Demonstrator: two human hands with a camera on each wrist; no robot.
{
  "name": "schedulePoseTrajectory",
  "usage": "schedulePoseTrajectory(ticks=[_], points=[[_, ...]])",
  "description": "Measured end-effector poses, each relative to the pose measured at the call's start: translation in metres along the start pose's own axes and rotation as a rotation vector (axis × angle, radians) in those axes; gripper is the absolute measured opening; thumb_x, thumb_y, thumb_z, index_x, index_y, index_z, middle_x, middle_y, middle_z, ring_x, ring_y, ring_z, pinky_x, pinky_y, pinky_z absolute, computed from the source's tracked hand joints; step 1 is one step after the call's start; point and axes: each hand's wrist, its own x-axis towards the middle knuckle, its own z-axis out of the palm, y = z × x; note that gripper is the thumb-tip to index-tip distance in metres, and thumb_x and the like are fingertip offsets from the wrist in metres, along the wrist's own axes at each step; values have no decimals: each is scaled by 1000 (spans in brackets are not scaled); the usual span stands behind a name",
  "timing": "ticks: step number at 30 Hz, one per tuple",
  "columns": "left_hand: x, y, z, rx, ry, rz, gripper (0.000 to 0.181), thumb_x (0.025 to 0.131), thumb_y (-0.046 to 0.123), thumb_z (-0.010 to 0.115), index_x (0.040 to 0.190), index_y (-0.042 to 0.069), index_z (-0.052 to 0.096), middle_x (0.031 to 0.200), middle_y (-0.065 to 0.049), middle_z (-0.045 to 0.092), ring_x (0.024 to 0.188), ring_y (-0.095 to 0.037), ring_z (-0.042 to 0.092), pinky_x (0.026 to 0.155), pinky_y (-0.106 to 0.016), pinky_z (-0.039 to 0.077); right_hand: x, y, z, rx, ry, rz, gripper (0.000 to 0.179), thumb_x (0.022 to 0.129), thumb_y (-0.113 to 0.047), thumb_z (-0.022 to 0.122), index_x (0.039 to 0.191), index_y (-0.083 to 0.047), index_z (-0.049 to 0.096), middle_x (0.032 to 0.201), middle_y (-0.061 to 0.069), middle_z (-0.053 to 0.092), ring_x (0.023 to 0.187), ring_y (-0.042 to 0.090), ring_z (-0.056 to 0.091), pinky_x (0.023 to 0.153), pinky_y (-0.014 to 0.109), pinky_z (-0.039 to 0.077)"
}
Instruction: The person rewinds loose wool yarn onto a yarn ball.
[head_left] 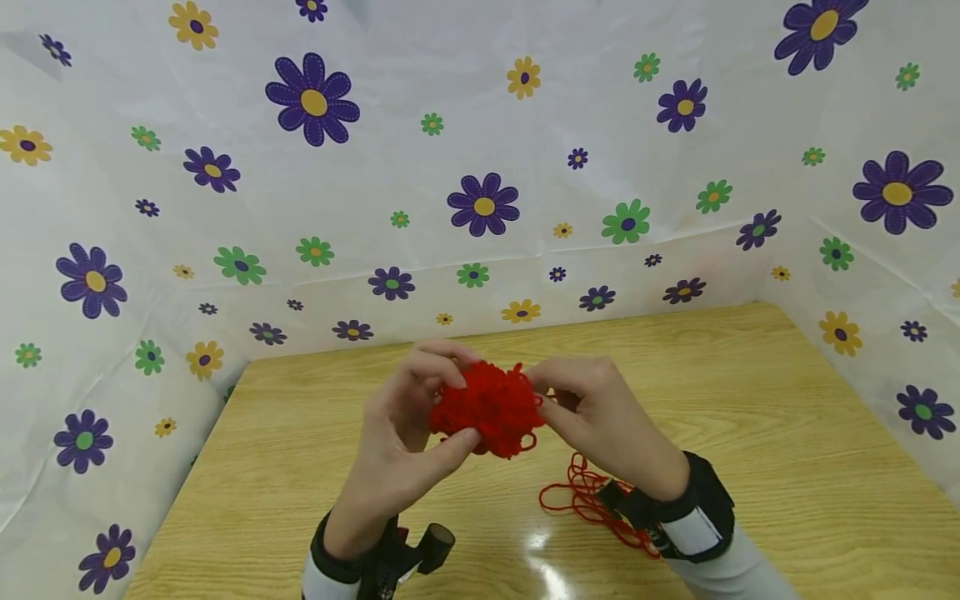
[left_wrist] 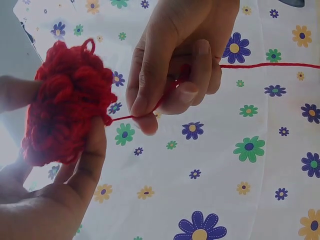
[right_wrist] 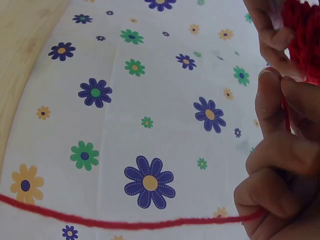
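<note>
A fluffy ball of red yarn (head_left: 489,408) is held above the wooden table (head_left: 787,467). My left hand (head_left: 408,425) grips it, thumb below and fingers on top; the left wrist view shows the yarn ball (left_wrist: 65,105) between that thumb and fingers. My right hand (head_left: 588,408) is just right of the ball and pinches the red strand (left_wrist: 130,118) that leaves it. In the right wrist view the strand (right_wrist: 125,223) runs through the curled fingers (right_wrist: 280,160) and off to the left. Loose red yarn (head_left: 581,496) lies on the table under my right wrist.
A white sheet printed with purple, green and yellow flowers (head_left: 480,167) walls the table on the back and both sides. Black wrist straps carry the cameras on both forearms (head_left: 697,517).
</note>
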Motion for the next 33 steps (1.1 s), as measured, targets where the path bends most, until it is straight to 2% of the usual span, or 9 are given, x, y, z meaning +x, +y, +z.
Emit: schedulePoseTrajectory(ticks=[5, 10, 15, 18, 21, 25, 33], points=[[0, -4, -4, -12, 100, 44, 33, 73, -9, 60, 101, -9, 43, 110, -31, 40, 96, -45, 46, 76, -50, 47, -1, 0, 6, -58, -11, 10, 17, 86, -20, 57, 101, -19, 64, 68, -12, 53, 49, 8, 39, 39, 20, 30], [1, -5, -5, 6, 174, 65, 35, 71, -12, 59, 101, -9, 43, 111, -31, 40, 99, -45, 43, 79, -50, 45, -1, -6, 14, -87, -25, -19, 19, 86, -23, 58, 103, -18, 65, 68, -13, 53, 49, 5, 36, 41, 19, 30], [1, -6, -4, 58, 210, 97, 33, 69, -15, 59, 98, -11, 42, 109, -31, 40, 98, -44, 44, 80, -49, 45, -2, -12, 24, -144, -67, -46, 25, 86, -33, 55, 104, -19, 65, 73, -14, 59, 50, 2, 36, 42, 17, 30], [2, -7, -2, 91, 235, 107, 33, 69, -17, 58, 97, -12, 42, 108, -30, 40, 97, -42, 45, 79, -48, 46, -2, -14, 27, -159, -74, -46, 25, 86, -34, 54, 103, -19, 65, 80, -13, 63, 53, 1, 41, 44, 16, 35], [2, -8, 0, 107, 264, 113, 32, 68, -18, 57, 96, -12, 41, 108, -30, 40, 96, -43, 46, 78, -48, 46, -3, -16, 30, -174, -71, -43, 23, 86, -34, 55, 100, -20, 66, 85, -13, 64, 60, -2, 48, 52, 13, 42], [3, -11, 6, 107, 296, 107, 32, 68, -17, 57, 95, -11, 41, 107, -29, 40, 97, -43, 46, 78, -49, 46, -4, -18, 33, -209, -67, -59, 23, 86, -33, 55, 101, -20, 66, 87, -11, 65, 68, -5, 54, 63, 12, 45], [3, -11, 15, 97, 337, 46, 26, 68, -19, 52, 87, -9, 37, 113, -29, 43, 102, -42, 46, 80, -48, 45, -4, -17, 33, -232, -57, -87, 21, 86, -31, 56, 100, -18, 66, 86, -9, 65, 66, -3, 55, 59, 13, 45]])
